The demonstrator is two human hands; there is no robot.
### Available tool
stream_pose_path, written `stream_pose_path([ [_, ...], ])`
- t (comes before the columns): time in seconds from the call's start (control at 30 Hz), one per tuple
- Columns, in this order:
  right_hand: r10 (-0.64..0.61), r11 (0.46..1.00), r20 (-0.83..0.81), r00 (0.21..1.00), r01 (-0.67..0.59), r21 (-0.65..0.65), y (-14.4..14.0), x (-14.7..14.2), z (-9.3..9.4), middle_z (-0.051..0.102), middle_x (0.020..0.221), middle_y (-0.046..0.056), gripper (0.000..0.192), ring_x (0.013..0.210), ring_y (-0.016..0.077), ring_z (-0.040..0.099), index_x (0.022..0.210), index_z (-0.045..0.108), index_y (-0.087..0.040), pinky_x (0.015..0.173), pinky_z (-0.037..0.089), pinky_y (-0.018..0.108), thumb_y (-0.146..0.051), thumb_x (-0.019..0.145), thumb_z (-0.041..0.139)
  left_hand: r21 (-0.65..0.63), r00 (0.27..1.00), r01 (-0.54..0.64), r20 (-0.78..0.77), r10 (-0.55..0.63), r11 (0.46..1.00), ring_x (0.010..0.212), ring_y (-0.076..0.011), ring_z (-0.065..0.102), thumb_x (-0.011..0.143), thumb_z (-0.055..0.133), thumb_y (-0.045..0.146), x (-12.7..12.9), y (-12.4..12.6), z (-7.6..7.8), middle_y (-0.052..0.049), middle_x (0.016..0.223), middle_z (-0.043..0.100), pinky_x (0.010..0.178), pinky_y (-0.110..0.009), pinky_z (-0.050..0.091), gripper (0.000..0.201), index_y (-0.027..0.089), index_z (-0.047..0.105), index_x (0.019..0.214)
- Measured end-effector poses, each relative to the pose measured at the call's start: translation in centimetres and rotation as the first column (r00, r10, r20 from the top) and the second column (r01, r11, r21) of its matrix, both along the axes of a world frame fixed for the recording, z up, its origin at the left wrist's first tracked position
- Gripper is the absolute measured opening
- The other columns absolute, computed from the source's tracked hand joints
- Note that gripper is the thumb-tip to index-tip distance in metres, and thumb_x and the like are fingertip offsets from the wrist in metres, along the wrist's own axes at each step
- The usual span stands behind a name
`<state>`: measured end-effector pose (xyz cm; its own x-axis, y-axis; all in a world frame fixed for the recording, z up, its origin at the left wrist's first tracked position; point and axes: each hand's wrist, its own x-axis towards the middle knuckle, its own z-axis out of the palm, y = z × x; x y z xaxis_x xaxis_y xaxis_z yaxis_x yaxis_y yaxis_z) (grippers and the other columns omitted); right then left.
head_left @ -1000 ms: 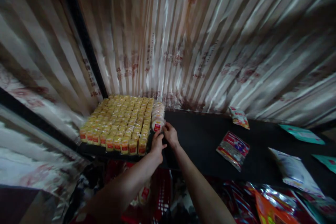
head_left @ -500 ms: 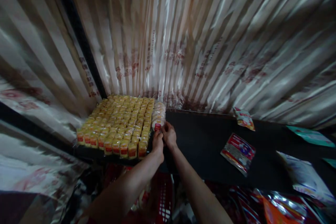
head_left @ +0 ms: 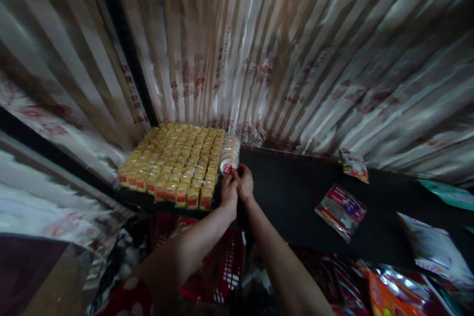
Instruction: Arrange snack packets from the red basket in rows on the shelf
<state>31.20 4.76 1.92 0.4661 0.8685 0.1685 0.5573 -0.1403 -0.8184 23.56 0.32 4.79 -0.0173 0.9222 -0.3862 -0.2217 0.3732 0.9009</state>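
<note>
On a black shelf (head_left: 281, 177), a short row of white round packaged snacks (head_left: 231, 145) stands beside a block of yellow packaged snacks (head_left: 185, 153). The front white packet (head_left: 225, 165) has a red label and tilts slightly. My left hand (head_left: 229, 193) is closed, with its thumb and fingers at that packet's lower edge. Just right of it, my right hand (head_left: 244, 183) pinches near the packet's lower right corner. The two hands touch or nearly touch, and their fingertips are partly hidden.
To the right on the shelf lie a red-and-grey bag (head_left: 342, 212), a small red-and-white bag (head_left: 354, 164), a white-and-blue bag (head_left: 435, 247) and a green bag (head_left: 448, 193). A red basket (head_left: 233, 266) sits below the front edge. Printed sheeting (head_left: 296, 59) hangs behind.
The view has shifted, so the shelf and its goods appear slightly higher and further right. Both hands stay at the front white packet, now slightly lower relative to its label.
</note>
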Motion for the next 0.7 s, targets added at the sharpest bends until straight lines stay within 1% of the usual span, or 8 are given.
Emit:
stream_pose_path([
  [0.1, -0.028, 0.998, 0.037, 0.999, 0.026, 0.052, -1.1, -0.4, 0.0, 0.059, 0.107, 0.019, 0.057, 0.1, 0.0264, 0.054, 0.112, 0.056, -0.007, 0.091, 0.041, 0.041, -0.048, 0.073, 0.048, 0.066, 0.995, 0.02, -0.096, -0.014, 0.998, 0.123, -0.0197, 0.047, 0.082, 0.05, 0.025, -0.3, -1.1, 0.3, -0.005, 0.133, 0.052, 0.102, -0.028, 0.038, 0.036, 0.02, 0.059, 0.116],
  [0.2, -0.044, 0.995, 0.038, 0.998, 0.04, 0.096, -3.0, -1.3, 0.0, 0.058, 0.108, 0.018, 0.052, 0.101, 0.0252, 0.053, 0.11, 0.057, -0.009, 0.091, 0.041, 0.041, -0.046, 0.076, 0.042, 0.044, 0.971, 0.08, -0.229, -0.068, 0.996, 0.113, -0.0214, 0.055, 0.085, 0.047, 0.032, -0.9, -2.7, 0.7, -0.006, 0.118, 0.063, 0.097, -0.03, 0.041, 0.031, 0.02, 0.062, 0.109],
  [0.27, -0.052, 0.992, 0.025, 0.998, 0.049, 0.114, -4.7, -2.0, 0.0, 0.058, 0.107, 0.017, 0.049, 0.101, 0.0245, 0.053, 0.109, 0.057, -0.01, 0.09, 0.042, 0.041, -0.044, 0.077, 0.04, 0.022, 0.945, 0.121, -0.307, -0.109, 0.992, 0.105, -0.023, 0.059, 0.087, 0.042, 0.035, -1.4, -4.2, 1.0, -0.009, 0.111, 0.066, 0.093, -0.032, 0.044, 0.034, 0.018, 0.062, 0.108],
  [0.33, -0.069, 0.989, 0.008, 0.998, 0.067, 0.13, -6.5, -2.7, 0.0, 0.059, 0.106, 0.016, 0.047, 0.1, 0.024, 0.053, 0.107, 0.057, -0.011, 0.09, 0.042, 0.041, -0.042, 0.078, 0.038, 0.012, 0.926, 0.156, -0.351, -0.142, 0.988, 0.1, -0.023, 0.061, 0.088, 0.039, 0.035, -2.1, -5.9, 1.2, -0.011, 0.108, 0.066, 0.09, -0.032, 0.045, 0.036, 0.016, 0.061, 0.108],
  [0.43, -0.102, 0.984, -0.04, 0.994, 0.107, 0.143, -9.6, -3.9, 0.1, 0.059, 0.106, 0.015, 0.044, 0.098, 0.023, 0.055, 0.107, 0.057, -0.012, 0.09, 0.043, 0.041, -0.04, 0.079, 0.038, 0.047, 0.926, 0.189, -0.341, -0.162, 0.981, 0.099, -0.0209, 0.061, 0.088, 0.036, 0.032, -3.4, -9.1, 1.1, -0.01, 0.108, 0.066, 0.089, -0.03, 0.045, 0.036, 0.017, 0.059, 0.111],
  [0.53, -0.095, 0.981, -0.118, 0.988, 0.113, 0.157, -13.2, -5.4, 0.0, 0.06, 0.107, 0.012, 0.04, 0.099, 0.021, 0.056, 0.109, 0.057, -0.014, 0.09, 0.043, 0.039, -0.037, 0.081, 0.039, 0.11, 0.94, 0.22, -0.289, -0.181, 0.969, 0.101, -0.0191, 0.059, 0.085, 0.036, 0.028, -5.5, -12.5, 0.5, -0.008, 0.11, 0.065, 0.09, -0.029, 0.045, 0.036, 0.017, 0.057, 0.113],
  [0.63, -0.005, 0.983, -0.157, 0.988, 0.034, 0.182, -16.7, -7.4, -0.6, 0.061, 0.107, 0.01, 0.035, 0.1, 0.0194, 0.057, 0.11, 0.056, -0.016, 0.091, 0.044, 0.037, -0.032, 0.083, 0.04, 0.173, 0.923, 0.311, -0.29, -0.253, 0.935, 0.098, -0.0192, 0.059, 0.082, 0.041, 0.028, -8.7, -15.6, -0.9, -0.006, 0.105, 0.066, 0.092, -0.032, 0.045, 0.032, 0.018, 0.059, 0.106],
  [0.7, 0.05, 0.983, -0.151, 0.987, -0.022, 0.184, -18.7, -9.1, -1.5, 0.062, 0.105, 0.01, 0.032, 0.098, 0.0189, 0.058, 0.107, 0.058, -0.017, 0.091, 0.045, 0.037, -0.029, 0.084, 0.041, 0.115, 0.894, 0.338, -0.35, -0.28, 0.934, 0.095, -0.0212, 0.06, 0.081, 0.043, 0.029, -11.2, -17.1, -2.2, -0.007, 0.097, 0.068, 0.092, -0.035, 0.045, 0.029, 0.018, 0.063, 0.098],
])
